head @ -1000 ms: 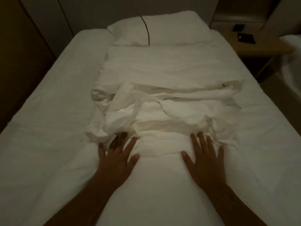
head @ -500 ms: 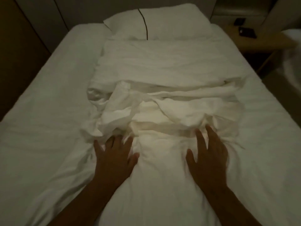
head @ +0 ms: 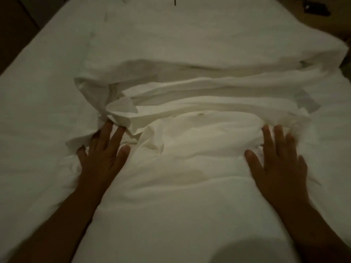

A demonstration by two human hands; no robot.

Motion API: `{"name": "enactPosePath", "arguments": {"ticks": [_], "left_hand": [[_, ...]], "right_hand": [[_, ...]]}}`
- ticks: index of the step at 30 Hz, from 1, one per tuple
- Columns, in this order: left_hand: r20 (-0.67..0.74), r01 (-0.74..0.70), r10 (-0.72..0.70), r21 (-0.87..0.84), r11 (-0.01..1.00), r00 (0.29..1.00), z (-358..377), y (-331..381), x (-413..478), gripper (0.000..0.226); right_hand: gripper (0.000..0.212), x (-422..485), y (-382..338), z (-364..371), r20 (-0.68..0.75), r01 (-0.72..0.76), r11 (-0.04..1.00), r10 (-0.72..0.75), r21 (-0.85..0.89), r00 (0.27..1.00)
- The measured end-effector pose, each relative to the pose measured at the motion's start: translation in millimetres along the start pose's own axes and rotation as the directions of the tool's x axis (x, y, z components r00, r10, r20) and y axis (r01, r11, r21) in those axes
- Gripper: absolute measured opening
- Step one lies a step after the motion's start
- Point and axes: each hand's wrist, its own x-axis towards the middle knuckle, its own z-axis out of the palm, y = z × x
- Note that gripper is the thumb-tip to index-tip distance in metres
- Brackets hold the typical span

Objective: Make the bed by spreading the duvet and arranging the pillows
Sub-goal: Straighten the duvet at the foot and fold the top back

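A white duvet (head: 190, 103) lies folded in crumpled layers across the middle of the bed, over the white sheet (head: 38, 92). My left hand (head: 102, 156) lies flat on the duvet's near left part, fingers spread, fingertips at the rumpled left corner. My right hand (head: 279, 162) lies flat on the near right part, fingers straight, tips against the folded edge. The pillows are out of frame at the top; only a dark seam line (head: 174, 1) shows there.
A dark wall or panel (head: 17, 21) runs along the bed's left side. At the top right a wooden bedside surface holds a dark object (head: 316, 10). A pale blurred shape (head: 247, 251) sits at the bottom edge.
The camera has moved forward and lower, so the pillows left the frame. Both hands slid forward and apart on the duvet, pushing its folds toward the head of the bed.
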Motion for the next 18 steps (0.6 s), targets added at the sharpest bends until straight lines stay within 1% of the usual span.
{"name": "enactPosePath", "arguments": {"ticks": [1, 3, 5, 6, 7, 8, 9, 10, 11, 12, 13, 14, 15, 16, 17, 18], "left_hand": [[-0.031, -0.010, 0.010, -0.002, 1.000, 0.999, 3.2, 0.3, -1.3, 0.062], [-0.038, 0.001, -0.001, 0.006, 1.000, 0.999, 7.7, -2.1, -5.0, 0.060], [0.027, 0.013, -0.014, 0.024, 1.000, 1.000, 7.2, 0.7, -4.2, 0.061], [0.061, 0.011, -0.015, 0.061, 0.998, 0.998, 0.8, 5.4, -2.7, 0.063], [0.126, 0.030, -0.041, 0.093, 0.995, 0.991, -11.3, 7.7, -2.7, 0.065], [0.206, 0.069, -0.090, 0.108, 0.992, 0.974, -29.2, 12.4, -3.6, 0.063], [0.284, 0.136, -0.155, 0.086, 0.987, 0.946, -47.6, 18.4, -8.0, 0.059], [0.323, 0.207, -0.213, 0.054, 0.977, 0.922, -70.0, 30.2, -15.0, 0.054], [0.333, 0.243, -0.248, 0.057, 0.968, 0.910, -91.9, 46.5, -28.8, 0.052], [0.298, 0.242, -0.253, 0.073, 0.968, 0.920, -108.8, 65.0, -51.7, 0.051], [0.241, 0.196, -0.210, 0.080, 0.977, 0.948, -122.2, 86.6, -82.5, 0.050], [0.152, 0.096, -0.104, 0.061, 0.994, 0.983, -129.5, 109.5, -119.3, 0.051], [0.093, -0.021, 0.015, 0.062, 0.998, 0.996, -130.3, 129.6, -157.6, 0.052], [0.085, -0.137, 0.130, 0.083, 0.987, 0.988, -128.9, 146.0, -195.0, 0.054], [0.129, -0.204, 0.189, 0.114, 0.972, 0.973, -124.8, 151.4, -224.2, 0.055], [0.167, -0.221, 0.197, 0.145, 0.964, 0.966, -120.9, 151.5, -241.2, 0.055]], "right_hand": [[0.075, 1.5, 0.1, 3.1, -0.012, 0.001, 1.000, -0.001, -0.004, 1.000], [0.075, -1.0, -1.8, 7.8, -0.032, -0.012, 1.000, 0.011, -0.010, 0.999], [0.076, -5.6, -4.3, 6.7, -0.022, -0.020, 1.000, 0.020, -0.010, 1.000], [0.075, -5.2, -6.7, 2.0, 0.017, -0.037, 0.999, 0.038, -0.006, 0.999], [0.075, -6.8, -10.7, -6.5, 0.080, -0.050, 0.998, 0.052, -0.034, 0.995], [0.075, -9.9, -13.4, -17.8, 0.145, -0.046, 0.996, 0.057, -0.078, 0.988], [0.074, -12.6, -12.3, -28.7, 0.189, -0.021, 0.989, 0.048, -0.145, 0.981], [0.073, -17.0, -13.2, -41.5, 0.216, 0.022, 0.978, 0.024, -0.209, 0.976], [0.071, -25.0, -16.9, -58.2, 0.261, 0.067, 0.973, -0.008, -0.220, 0.965], [0.070, -39.6, -22.4, -76.6, 0.307, 0.107, 0.977, -0.046, -0.183, 0.951], [0.070, -63.3, -31.7, -93.2, 0.331, 0.133, 0.983, -0.083, -0.129, 0.940], [0.070, -95.3, -41.4, -105.8, 0.315, 0.164, 0.984, -0.135, -0.066, 0.939], [0.072, -131.3, -50.3, -115.2, 0.281, 0.198, 0.980, -0.188, -0.009, 0.941], [0.073, -165.6, -56.6, -119.3, 0.252, 0.225, 0.974, -0.223, 0.021, 0.942], [0.074, -192.3, -58.7, -119.8, 0.238, 0.242, 0.970, -0.242, 0.027, 0.941], [0.074, -209.5, -57.9, -117.2, 0.259, 0.250, 0.968, -0.247, 0.023, 0.934]]}}
